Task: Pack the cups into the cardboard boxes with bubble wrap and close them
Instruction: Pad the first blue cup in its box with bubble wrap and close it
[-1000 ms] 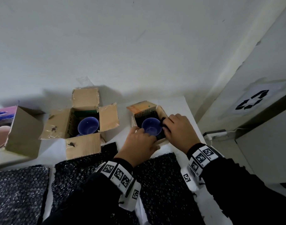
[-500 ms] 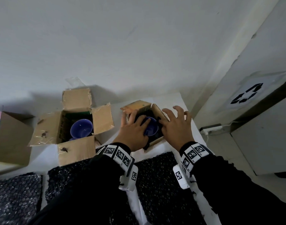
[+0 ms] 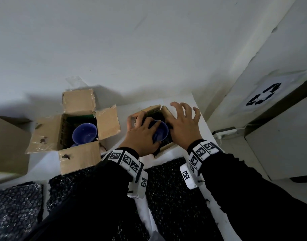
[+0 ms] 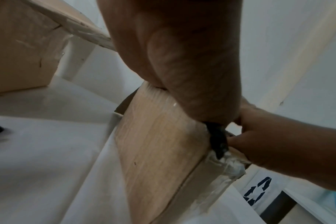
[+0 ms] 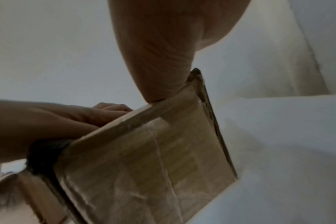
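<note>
A small cardboard box [image 3: 164, 111] stands at the table's far right with a blue cup [image 3: 161, 134] inside on black bubble wrap [image 4: 218, 141]. My left hand [image 3: 142, 136] lies over the box's left side, its fingers stretched across the cup and its thumb by the left flap. My right hand [image 3: 184, 124] rests on the right flap with fingers spread. In the wrist views both palms press on the box's upper edges [image 4: 159, 144] [image 5: 144, 166]. A larger open box [image 3: 107, 122] to the left holds another blue cup [image 3: 84, 133].
Black bubble wrap sheets [image 3: 168, 197] lie along the table's near edge, under my forearms. A third cardboard box [image 3: 8, 145] stands at the far left. The wall is close behind the boxes. A grey bin with a recycling sign [image 3: 264, 96] stands right of the table.
Both hands have moved from the box's near rim onto its top. Their curled fingers have straightened: the left now covers the cup, the right is spread over the right flap.
</note>
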### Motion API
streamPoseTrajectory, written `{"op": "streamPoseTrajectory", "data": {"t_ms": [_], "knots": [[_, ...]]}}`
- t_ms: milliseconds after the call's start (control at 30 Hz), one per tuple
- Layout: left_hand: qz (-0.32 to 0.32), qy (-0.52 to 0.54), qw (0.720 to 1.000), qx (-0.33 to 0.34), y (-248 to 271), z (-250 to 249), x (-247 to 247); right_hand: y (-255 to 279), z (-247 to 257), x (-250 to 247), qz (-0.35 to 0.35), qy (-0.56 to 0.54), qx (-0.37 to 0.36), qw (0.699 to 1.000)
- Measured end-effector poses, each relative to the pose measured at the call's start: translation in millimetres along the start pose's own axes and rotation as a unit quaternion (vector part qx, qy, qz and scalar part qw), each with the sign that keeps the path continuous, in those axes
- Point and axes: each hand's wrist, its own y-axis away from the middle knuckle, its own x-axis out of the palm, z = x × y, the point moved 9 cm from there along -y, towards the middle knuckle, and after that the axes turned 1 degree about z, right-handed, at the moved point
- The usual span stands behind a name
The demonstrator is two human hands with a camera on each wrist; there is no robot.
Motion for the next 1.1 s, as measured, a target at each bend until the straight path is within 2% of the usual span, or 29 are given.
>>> {"op": "streamPoseTrajectory", "data": {"t_ms": [100,233,333,433,633,700,767,833,900,967,1100], "knots": [[-0.007,0.005,1.0,0.001,0,1,1,0,-3,10,0.024,0.011,0.0,1.0],[-0.001,0.003,1.0,-0.006,-2,0,0,-8,0,13,0.099,0.014,-0.036,0.994],[0.002,0.001,1.0,-0.013,-2,-1,0,-3,2,0,0.079,0.025,-0.086,0.993],[0.002,0.0,1.0,-0.023,-2,0,3,12,-7,-7,0.038,-0.003,-0.082,0.996],[0.012,-0.002,1.0,-0.022,0,-3,1,44,-8,9,0.096,-0.028,-0.086,0.991],[-0.033,0.015,0.999,-0.015,6,-5,-8,49,-8,-1,0.069,-0.027,-0.095,0.993],[-0.137,0.023,0.99,0.01,19,-10,-25,56,-6,-19,0.01,-0.047,-0.116,0.992],[-0.215,0.046,0.974,0.055,41,-19,-37,66,6,-24,-0.002,-0.064,-0.173,0.983],[-0.217,0.061,0.969,0.106,58,-28,-28,74,16,-15,0.024,-0.076,-0.217,0.973],[-0.198,0.04,0.971,0.127,70,-33,-14,74,19,-7,0.044,-0.082,-0.212,0.973],[-0.181,-0.032,0.981,0.057,72,-34,-11,68,22,-2,0.057,-0.056,-0.174,0.981]]}}
